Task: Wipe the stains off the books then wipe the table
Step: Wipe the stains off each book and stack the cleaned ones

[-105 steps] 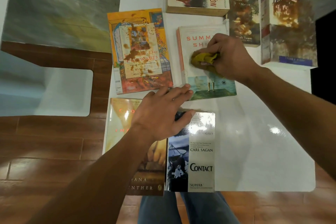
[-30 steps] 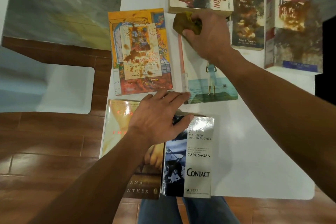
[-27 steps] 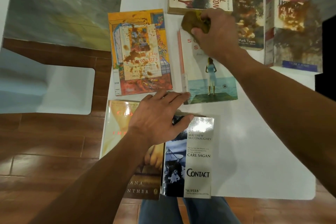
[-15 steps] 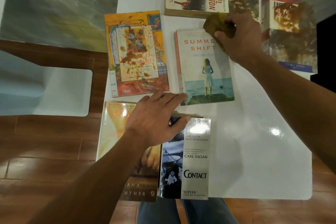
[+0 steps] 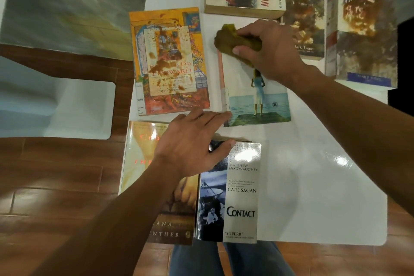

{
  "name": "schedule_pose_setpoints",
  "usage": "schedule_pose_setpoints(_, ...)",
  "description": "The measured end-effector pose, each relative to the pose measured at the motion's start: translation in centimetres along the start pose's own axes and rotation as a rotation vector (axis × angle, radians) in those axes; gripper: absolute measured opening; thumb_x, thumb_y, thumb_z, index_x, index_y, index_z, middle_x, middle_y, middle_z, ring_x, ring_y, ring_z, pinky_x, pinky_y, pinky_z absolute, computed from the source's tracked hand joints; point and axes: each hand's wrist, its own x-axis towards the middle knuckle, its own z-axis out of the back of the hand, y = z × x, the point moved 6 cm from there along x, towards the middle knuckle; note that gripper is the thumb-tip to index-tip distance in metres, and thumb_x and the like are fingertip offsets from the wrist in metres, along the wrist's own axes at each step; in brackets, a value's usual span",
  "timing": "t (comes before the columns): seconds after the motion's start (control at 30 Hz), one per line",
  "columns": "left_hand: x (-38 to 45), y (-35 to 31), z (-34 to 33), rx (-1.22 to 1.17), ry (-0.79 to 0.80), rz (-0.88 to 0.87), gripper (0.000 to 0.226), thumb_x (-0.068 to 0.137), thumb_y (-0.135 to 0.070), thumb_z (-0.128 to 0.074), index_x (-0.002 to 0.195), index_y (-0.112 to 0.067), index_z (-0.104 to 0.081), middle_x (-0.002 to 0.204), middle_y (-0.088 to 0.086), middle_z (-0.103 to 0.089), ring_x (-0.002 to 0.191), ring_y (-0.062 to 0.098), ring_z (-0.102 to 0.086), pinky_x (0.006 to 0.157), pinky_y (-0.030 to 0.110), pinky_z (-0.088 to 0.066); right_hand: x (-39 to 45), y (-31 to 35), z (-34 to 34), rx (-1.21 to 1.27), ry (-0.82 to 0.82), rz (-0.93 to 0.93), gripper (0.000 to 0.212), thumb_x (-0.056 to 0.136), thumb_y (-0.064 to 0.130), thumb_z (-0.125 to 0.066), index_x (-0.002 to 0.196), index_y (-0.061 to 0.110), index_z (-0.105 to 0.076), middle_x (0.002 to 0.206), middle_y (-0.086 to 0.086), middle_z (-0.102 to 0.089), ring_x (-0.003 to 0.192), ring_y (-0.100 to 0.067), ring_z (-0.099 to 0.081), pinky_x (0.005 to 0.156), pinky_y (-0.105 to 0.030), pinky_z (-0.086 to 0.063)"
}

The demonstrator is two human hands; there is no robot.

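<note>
right hand (image 5: 273, 51) grips cloth (image 5: 235, 40), swept back to 11 o'clock on seaside book (image 5: 253, 105) | left hand (image 5: 192, 141) flat, fingers straight | cover nearly clean

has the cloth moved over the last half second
Yes. The cloth, gripped by the right hand, has swept left, from the top right corner of the Summer Shift book to its top left corner.

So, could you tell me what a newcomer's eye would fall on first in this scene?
Probably the right hand gripping a yellow-brown cloth on the top of the pale book at the centre of the white table. Next come the brown stains on the orange book to its left and on three books along the far edge. The left hand rests flat nearer the person.
</note>
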Motion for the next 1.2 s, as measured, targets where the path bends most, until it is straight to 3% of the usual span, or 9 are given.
schedule_pose_setpoints(0.1, 0.0, -0.1, 0.1, 0.004, 0.019, 0.003, 0.067, 0.095, -0.064, -0.029, 0.146, -0.023, -0.047, 0.130, -0.004, -0.065, 0.117, 0.021, -0.055, 0.085, 0.039, -0.051, -0.5, 0.5, -0.2, -0.039, 0.062, 0.064, 0.040, 0.088, 0.031, -0.071, 0.124, 0.015, -0.066, 0.118, -0.006, -0.067, 0.104, -0.019, -0.058, 0.089, -0.022, -0.037)
schedule_pose_setpoints(0.23, -0.1, 0.0, 0.3, -0.059, -0.005, 0.020, 0.063, 0.093, -0.063, -0.034, 0.137, -0.018, -0.042, 0.123, 0.002, -0.066, 0.111, 0.024, -0.060, 0.079, 0.040, -0.052, -1.6, 0.8, -0.2, -0.042, 0.129, 0.107, 0.038, 0.086, 0.031, -0.074, 0.120, 0.015, -0.069, 0.108, -0.006, -0.070, 0.090, -0.010, -0.054, 0.082, -0.023, -0.039)
schedule_pose_setpoints(0.37, -0.4, -0.1, 0.5, -0.072, -0.083, 0.008, 0.059, 0.095, -0.057, -0.038, 0.132, -0.012, -0.046, 0.118, 0.007, -0.065, 0.103, 0.026, -0.062, 0.076, 0.039, -0.051, -3.9, 1.1, -0.7, 0.003, 0.171, 0.120, 0.035, 0.084, 0.030, -0.076, 0.116, 0.016, -0.071, 0.101, -0.004, -0.070, 0.089, -0.017, -0.060, 0.082, -0.033, -0.047)
schedule_pose_setpoints(0.53, -0.7, -0.2, 1.1, -0.071, -0.191, -0.018, 0.057, 0.096, -0.053, -0.040, 0.128, -0.007, -0.053, 0.118, 0.009, -0.063, 0.106, 0.026, -0.054, 0.086, 0.039, -0.041, -7.1, 1.1, -1.4, -0.003, 0.220, 0.112, 0.037, 0.085, 0.033, -0.075, 0.119, 0.018, -0.070, 0.104, 0.000, -0.070, 0.090, -0.014, -0.054, 0.081, -0.031, -0.044)
schedule_pose_setpoints(0.67, -0.9, -0.2, 1.3, -0.073, -0.229, -0.025, 0.056, 0.094, -0.051, -0.042, 0.125, -0.007, -0.055, 0.121, 0.009, -0.062, 0.108, 0.026, -0.053, 0.088, 0.041, -0.040, -9.3, 1.6, -1.8, 0.041, 0.243, 0.142, 0.035, 0.082, 0.029, -0.078, 0.114, 0.016, -0.072, 0.098, 0.001, -0.070, 0.084, -0.008, -0.049, 0.073, -0.018, -0.036)
schedule_pose_setpoints(0.83, -1.0, -0.3, 1.5, -0.075, -0.259, -0.031, 0.055, 0.093, -0.050, -0.044, 0.122, -0.006, -0.057, 0.124, 0.008, -0.062, 0.111, 0.025, -0.053, 0.089, 0.041, -0.038, -11.2, 2.2, -1.8, 0.071, 0.258, 0.128, 0.034, 0.081, 0.030, -0.079, 0.113, 0.019, -0.074, 0.093, 0.001, -0.071, 0.083, -0.018, -0.057, 0.073, -0.034, -0.048)
schedule_pose_setpoints(0.93, -1.0, -0.2, 1.4, -0.074, -0.241, -0.024, 0.054, 0.093, -0.051, -0.044, 0.122, -0.007, -0.057, 0.124, 0.007, -0.061, 0.113, 0.025, -0.053, 0.090, 0.040, -0.038, -11.6, 2.4, -1.8, 0.100, 0.267, 0.112, 0.033, 0.081, 0.028, -0.079, 0.113, 0.020, -0.074, 0.095, 0.004, -0.071, 0.083, -0.013, -0.055, 0.073, -0.022, -0.044)
schedule_pose_setpoints(1.03, -0.9, -0.3, 1.6, -0.079, -0.215, -0.018, 0.052, 0.092, -0.049, -0.045, 0.122, -0.008, -0.056, 0.124, 0.006, -0.061, 0.114, 0.023, -0.052, 0.092, 0.037, -0.035, -11.8, 1.9, -1.4, 0.172, 0.337, 0.001, 0.036, 0.081, 0.027, -0.079, 0.116, 0.022, -0.073, 0.104, 0.011, -0.067, 0.089, -0.004, -0.054, 0.074, -0.002, -0.039)
schedule_pose_setpoints(1.2, -0.8, -0.3, 1.6, -0.125, -0.186, -0.024, 0.047, 0.093, -0.044, -0.045, 0.122, -0.009, -0.055, 0.122, 0.007, -0.062, 0.109, 0.025, -0.056, 0.091, 0.036, -0.034, -13.3, -2.5, 0.3, 0.493, 0.575, -0.396, 0.026, 0.081, 0.033, -0.075, 0.108, 0.034, -0.073, 0.113, 0.020, -0.064, 0.103, -0.011, -0.060, 0.077, -0.017, -0.055)
